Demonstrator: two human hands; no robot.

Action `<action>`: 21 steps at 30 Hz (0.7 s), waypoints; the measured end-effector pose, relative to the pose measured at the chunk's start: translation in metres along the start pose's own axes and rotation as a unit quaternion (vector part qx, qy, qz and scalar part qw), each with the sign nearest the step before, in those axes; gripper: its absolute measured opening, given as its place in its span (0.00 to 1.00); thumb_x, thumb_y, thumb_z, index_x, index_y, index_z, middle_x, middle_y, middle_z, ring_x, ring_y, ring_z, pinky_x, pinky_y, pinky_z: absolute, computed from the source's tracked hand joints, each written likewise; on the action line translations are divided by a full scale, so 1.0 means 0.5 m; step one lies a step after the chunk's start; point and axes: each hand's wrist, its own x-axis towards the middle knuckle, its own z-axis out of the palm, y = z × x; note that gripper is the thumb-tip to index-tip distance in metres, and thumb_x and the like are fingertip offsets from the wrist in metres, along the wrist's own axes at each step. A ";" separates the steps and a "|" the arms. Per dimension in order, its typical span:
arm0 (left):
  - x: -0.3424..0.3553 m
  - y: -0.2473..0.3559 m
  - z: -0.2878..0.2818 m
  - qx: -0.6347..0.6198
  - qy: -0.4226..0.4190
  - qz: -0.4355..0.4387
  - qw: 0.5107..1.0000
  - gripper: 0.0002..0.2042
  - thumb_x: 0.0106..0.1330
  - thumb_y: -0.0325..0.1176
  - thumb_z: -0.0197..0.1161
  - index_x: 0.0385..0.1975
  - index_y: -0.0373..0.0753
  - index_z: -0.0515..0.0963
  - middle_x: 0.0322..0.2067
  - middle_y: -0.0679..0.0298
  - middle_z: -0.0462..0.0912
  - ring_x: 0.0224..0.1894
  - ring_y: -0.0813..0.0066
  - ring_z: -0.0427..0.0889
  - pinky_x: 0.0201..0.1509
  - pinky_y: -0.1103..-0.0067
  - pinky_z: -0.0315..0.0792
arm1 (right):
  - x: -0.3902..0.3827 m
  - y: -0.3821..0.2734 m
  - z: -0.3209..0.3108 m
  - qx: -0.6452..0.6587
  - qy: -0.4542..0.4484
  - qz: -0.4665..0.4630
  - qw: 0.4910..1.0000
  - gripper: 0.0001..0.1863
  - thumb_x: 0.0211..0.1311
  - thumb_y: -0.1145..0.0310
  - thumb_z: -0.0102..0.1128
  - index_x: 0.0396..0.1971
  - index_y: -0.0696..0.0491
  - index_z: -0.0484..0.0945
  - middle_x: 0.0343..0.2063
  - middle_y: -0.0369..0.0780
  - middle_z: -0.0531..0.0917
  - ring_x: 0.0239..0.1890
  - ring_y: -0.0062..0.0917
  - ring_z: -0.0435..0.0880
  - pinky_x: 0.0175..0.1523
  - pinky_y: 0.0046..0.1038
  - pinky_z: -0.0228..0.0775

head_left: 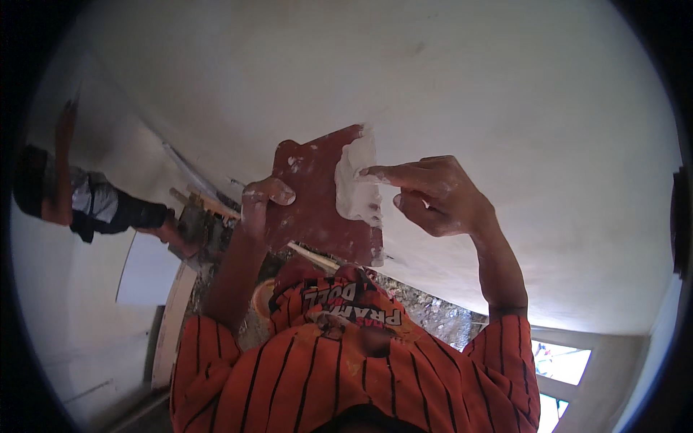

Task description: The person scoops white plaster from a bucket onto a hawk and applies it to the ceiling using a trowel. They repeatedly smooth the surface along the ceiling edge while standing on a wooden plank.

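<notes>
My left hand (263,200) grips a flat reddish-brown plastering board (310,187) by its left edge, with the thumb on top and the other fingers hidden behind it. A thick smear of white putty (356,191) lies along the board's right edge. My right hand (440,193) is empty, its index finger stretched out so that the tip touches the putty. Its thumb stands apart below, and the remaining fingers are curled. White specks cover both hands and the board.
A pale, smooth wall (505,94) rises right behind the board. At the far left another person (94,198) has an arm raised near a wall. Rubble and wooden pieces (213,206) lie on the floor, with an orange-rimmed bucket (263,297) below my left arm. Bright window panes (559,363) show at lower right.
</notes>
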 end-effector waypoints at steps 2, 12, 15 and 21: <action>-0.016 -0.010 -0.009 0.014 -0.008 0.027 1.000 0.05 0.52 0.23 0.53 0.17 0.34 0.74 0.23 0.61 0.76 0.27 0.73 0.76 0.35 0.76 0.74 | -0.006 0.003 -0.001 0.025 -0.021 0.008 0.999 0.27 0.35 0.83 0.48 0.42 0.53 0.77 0.13 0.35 0.75 0.10 0.19 0.64 0.19 0.25 0.57; -0.106 -0.080 -0.030 0.095 -0.012 0.099 0.990 0.02 0.50 0.24 0.53 0.20 0.34 0.73 0.24 0.62 0.75 0.28 0.74 0.75 0.38 0.79 0.71 | -0.103 0.034 0.093 0.122 -0.073 -0.006 0.990 0.24 0.38 0.82 0.48 0.41 0.52 0.77 0.23 0.36 0.82 0.09 0.16 0.67 0.17 0.21 0.60; -0.134 -0.091 -0.031 0.091 0.005 0.105 0.990 0.02 0.50 0.24 0.53 0.23 0.35 0.72 0.26 0.62 0.75 0.29 0.73 0.74 0.38 0.78 0.72 | -0.106 0.060 0.124 0.148 -0.100 -0.046 0.983 0.23 0.38 0.83 0.47 0.39 0.54 0.77 0.22 0.36 0.81 0.09 0.15 0.66 0.16 0.21 0.58; -0.169 -0.093 -0.049 0.078 0.030 0.116 0.990 0.06 0.50 0.26 0.53 0.28 0.36 0.70 0.30 0.61 0.74 0.32 0.71 0.74 0.39 0.77 0.72 | -0.062 0.069 0.160 0.166 -0.123 -0.140 0.968 0.20 0.38 0.83 0.44 0.37 0.56 0.75 0.22 0.39 0.81 0.08 0.14 0.63 0.15 0.22 0.56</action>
